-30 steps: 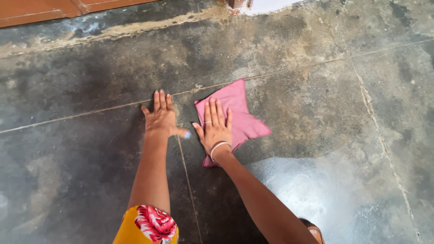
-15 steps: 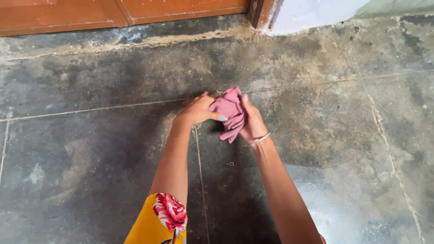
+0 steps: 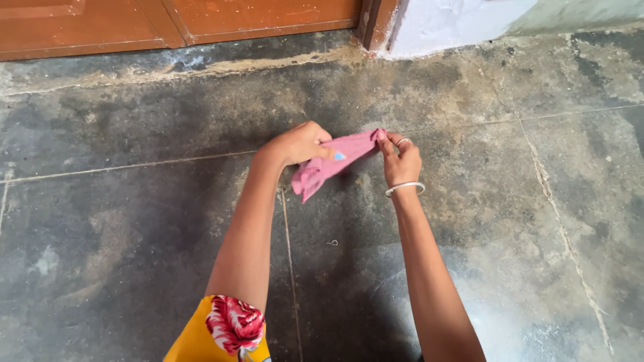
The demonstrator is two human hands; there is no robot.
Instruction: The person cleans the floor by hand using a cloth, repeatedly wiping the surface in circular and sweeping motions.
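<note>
Both hands are pinching the pink cloth [image 3: 332, 164] taut above the floor [image 3: 134, 221], left hand [image 3: 298, 144] at 9 o'clock, right hand [image 3: 400, 161] at 3, prob. stretching it w/ a loose corner dangling.

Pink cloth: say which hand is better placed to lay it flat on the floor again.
Probably the left hand: it grips the pink cloth near the middle, with the loose end hanging below it, while the right hand only pinches the far end. Both hold it above the concrete floor.
</note>
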